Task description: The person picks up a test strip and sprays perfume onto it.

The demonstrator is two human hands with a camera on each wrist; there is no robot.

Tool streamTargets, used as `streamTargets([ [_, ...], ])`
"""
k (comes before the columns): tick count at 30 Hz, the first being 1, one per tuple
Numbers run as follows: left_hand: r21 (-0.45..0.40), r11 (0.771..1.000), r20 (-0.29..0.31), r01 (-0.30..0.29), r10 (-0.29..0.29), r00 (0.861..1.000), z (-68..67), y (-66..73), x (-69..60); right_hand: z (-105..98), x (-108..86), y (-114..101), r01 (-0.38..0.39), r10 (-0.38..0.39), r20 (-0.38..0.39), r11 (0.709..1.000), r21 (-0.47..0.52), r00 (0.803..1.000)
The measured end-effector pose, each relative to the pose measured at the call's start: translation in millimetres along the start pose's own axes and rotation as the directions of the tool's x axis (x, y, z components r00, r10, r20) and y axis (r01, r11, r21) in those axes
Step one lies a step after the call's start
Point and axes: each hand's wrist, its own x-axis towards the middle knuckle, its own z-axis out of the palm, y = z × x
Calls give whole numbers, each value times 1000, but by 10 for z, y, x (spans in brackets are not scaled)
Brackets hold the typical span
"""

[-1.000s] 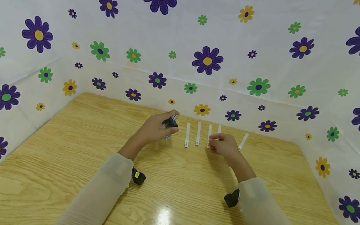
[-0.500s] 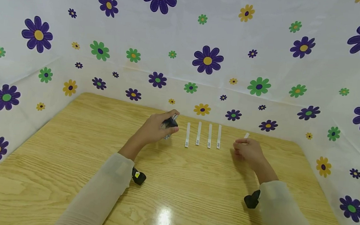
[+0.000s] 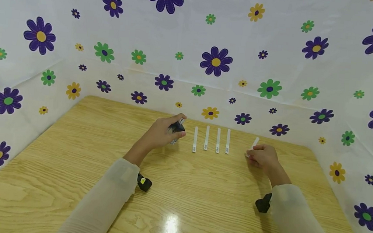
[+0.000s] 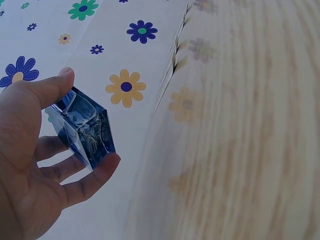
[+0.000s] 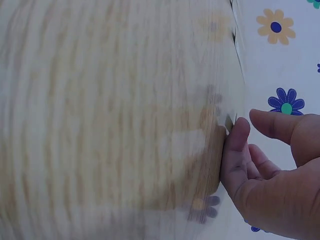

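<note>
In the head view my left hand (image 3: 160, 132) grips a dark-blue glass perfume bottle (image 3: 177, 127) above the table, the index finger lying over its top. The left wrist view shows the bottle's faceted clear-and-blue glass (image 4: 90, 125) between thumb and fingers. Further right, my right hand (image 3: 265, 158) has its fingertips at the lower end of a slanted white paper strip (image 3: 255, 141), pinching it against the table. Only a sliver of that strip (image 5: 230, 122) shows in the right wrist view. Several more paper strips (image 3: 218, 139) lie between the hands, roughly parallel, with small print at their near ends.
The wooden table (image 3: 180, 190) spreads out in front, with a bright reflection near its front. A white cloth backdrop (image 3: 240, 32) printed with flowers rises behind it and along both sides.
My right hand has moved right, from the strips in the middle to the slanted strip, and its fingertips now meet that strip. My left hand and the perfume bottle have stayed put.
</note>
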Motion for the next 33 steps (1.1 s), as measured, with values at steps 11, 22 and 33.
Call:
streamTargets([
  [11,1,1000,1,13,-13,1000,8,-10,-16,61,36,4,-21,13,-105,997,-77,994],
  [22,25,1000,15,-10,10,1000,4,2,-2,22,69,-1,-87,62,-200,989,-117,978],
  [33,14,1000,12,8,-8,1000,5,-13,-4,45,54,8,-69,46,-190,991,-114,981],
])
